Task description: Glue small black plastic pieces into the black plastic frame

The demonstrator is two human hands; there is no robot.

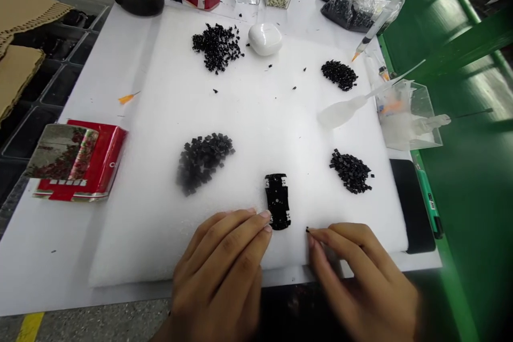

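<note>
Flat black plate with notched sides [277, 197] lies lengthwise near the front edge of the white foam pad [260, 117], just in front of the person. Left hand [226, 262]: fingers stretched together, tips at the plate's lower left edge; thumb hidden, so can't tell if it's gripping. Right hand [360, 272]: thumb and index finger pinched on a tiny black piece [308, 230], held just right of the plate, apart from it.

Around that, on the pad: heap of square black chips [206, 157] left of the plate, heap of small black rectangular bits [351, 172] to the right. Farther back, loose pile of irregular black parts [218, 48] beside a glossy white rounded block [265, 39]; another small black pile [339, 75] back right. Translucent squeeze bottle with thin nozzle [344, 112] lies across the pad's right side. Clear syringe with orange tip [380, 18] behind it. Off the pad, left: red printed carton [94, 157] and orange dispensing needle [127, 99].
</note>
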